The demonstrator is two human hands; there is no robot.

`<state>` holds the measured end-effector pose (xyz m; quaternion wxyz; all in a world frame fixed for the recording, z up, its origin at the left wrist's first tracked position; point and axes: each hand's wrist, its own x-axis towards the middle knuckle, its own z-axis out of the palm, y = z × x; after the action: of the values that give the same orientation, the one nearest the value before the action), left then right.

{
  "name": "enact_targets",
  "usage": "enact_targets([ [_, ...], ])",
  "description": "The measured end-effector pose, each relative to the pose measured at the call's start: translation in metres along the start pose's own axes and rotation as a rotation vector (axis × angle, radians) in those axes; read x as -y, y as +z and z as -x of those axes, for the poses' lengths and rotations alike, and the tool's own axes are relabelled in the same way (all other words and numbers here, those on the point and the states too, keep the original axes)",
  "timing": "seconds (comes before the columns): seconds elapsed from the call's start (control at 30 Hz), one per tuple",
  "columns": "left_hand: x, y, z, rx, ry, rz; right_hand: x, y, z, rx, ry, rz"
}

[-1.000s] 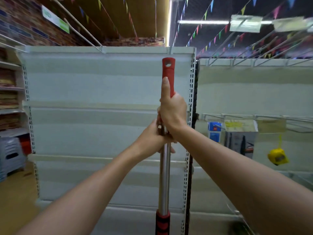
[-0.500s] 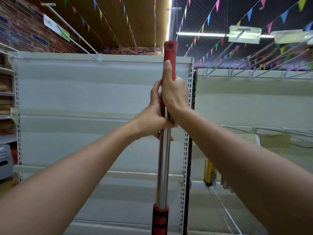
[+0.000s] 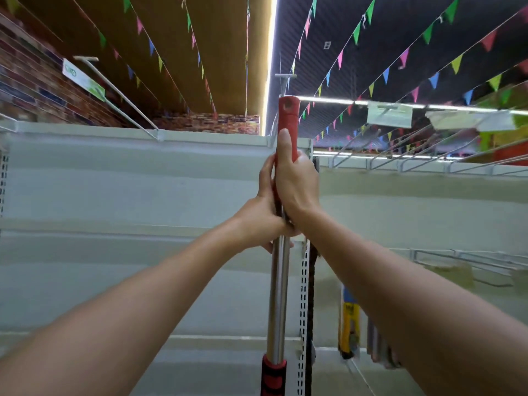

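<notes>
I hold the pole (image 3: 278,295) upright before the shelf (image 3: 143,195): right hand (image 3: 297,187) on its red grip (image 3: 288,118), left hand (image 3: 261,221) just below, fingers wrapped round. Judged stiff, light, bare steel slippery; best held at the red.

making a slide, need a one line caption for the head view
Right hand on the red grip and left hand just below hold a steel pole upright before white store shelving.

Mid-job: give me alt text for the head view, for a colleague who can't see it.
Both hands grip an upright metal pole in front of white shelving: the right hand wraps its red top grip, thumb laid up along it, and the left hand holds just below. Strings of coloured pennants hang under the ceiling.
</notes>
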<state>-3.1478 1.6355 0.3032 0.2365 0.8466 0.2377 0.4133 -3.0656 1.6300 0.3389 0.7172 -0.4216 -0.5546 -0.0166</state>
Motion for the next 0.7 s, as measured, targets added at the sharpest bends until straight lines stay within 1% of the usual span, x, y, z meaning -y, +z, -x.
enact_targets([
  [0.3, 0.008, -0.003, -0.018, -0.071, -0.001, -0.078, -0.009, 0.004, -0.017, 0.0, -0.108, 0.051],
  [0.4, 0.009, -0.001, -0.027, -0.103, -0.005, -0.108, -0.009, 0.004, -0.025, 0.01, -0.086, 0.011],
  [0.5, 0.008, -0.003, -0.039, -0.127, 0.006, -0.088, -0.009, 0.006, -0.037, 0.037, -0.036, -0.043],
  [0.7, 0.004, -0.009, -0.06, -0.122, 0.005, -0.068, -0.014, 0.01, -0.065, 0.111, -0.051, -0.128],
])
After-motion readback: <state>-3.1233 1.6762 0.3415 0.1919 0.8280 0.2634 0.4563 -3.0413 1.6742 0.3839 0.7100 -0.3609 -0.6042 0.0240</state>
